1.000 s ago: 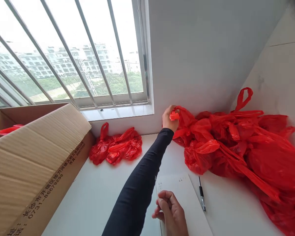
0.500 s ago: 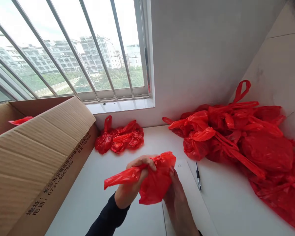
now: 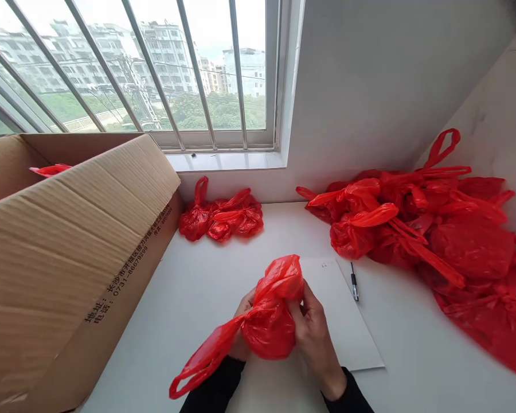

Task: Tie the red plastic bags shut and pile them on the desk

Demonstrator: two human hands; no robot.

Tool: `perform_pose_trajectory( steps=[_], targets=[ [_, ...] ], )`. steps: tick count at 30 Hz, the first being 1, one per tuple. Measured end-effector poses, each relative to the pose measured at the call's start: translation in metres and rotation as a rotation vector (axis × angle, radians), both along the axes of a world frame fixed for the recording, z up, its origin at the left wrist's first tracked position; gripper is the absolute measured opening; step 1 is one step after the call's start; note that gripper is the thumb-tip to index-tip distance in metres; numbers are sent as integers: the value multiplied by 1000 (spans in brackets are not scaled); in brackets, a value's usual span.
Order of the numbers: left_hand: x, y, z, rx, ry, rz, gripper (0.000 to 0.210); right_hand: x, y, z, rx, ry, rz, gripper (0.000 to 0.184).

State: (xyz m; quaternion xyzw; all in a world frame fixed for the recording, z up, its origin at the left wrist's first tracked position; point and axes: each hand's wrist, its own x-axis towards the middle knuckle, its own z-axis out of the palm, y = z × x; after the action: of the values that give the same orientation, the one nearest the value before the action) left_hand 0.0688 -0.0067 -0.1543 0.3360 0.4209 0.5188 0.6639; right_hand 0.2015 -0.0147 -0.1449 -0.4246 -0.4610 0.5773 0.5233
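Observation:
Between my two hands, above the white table (image 3: 189,298), is a red plastic bag (image 3: 270,330), bunched and rounded, its contents hidden. Its twisted handle loop trails toward the lower left over my left sleeve. My left hand (image 3: 242,338) closes on the bag from the left, with most of its fingers behind the plastic. From the right, my right hand (image 3: 313,330) grips the bag's side, thumb in front. Below and to the right of the hands lies a white sheet or pad (image 3: 348,332) with faint writing near its top.
A large open cardboard box (image 3: 124,258) stands at the left with some red plastic inside. Several small knotted red bags (image 3: 223,218) lie by the wall. A big heap of red bags (image 3: 468,246) fills the right side. A pen (image 3: 354,287) lies beside the pad.
The bag has turned; its handle loop now hangs open at the lower left and its body looks rounder. My right hand has come round its side. The camera view has shifted.

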Motion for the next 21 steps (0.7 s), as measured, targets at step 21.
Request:
perform_pose_trajectory(
  steps=[21],
  targets=[
    [-22,-3,-6,133,187,-34,34,20,17,-9,8,3,-4,24]
  ],
)
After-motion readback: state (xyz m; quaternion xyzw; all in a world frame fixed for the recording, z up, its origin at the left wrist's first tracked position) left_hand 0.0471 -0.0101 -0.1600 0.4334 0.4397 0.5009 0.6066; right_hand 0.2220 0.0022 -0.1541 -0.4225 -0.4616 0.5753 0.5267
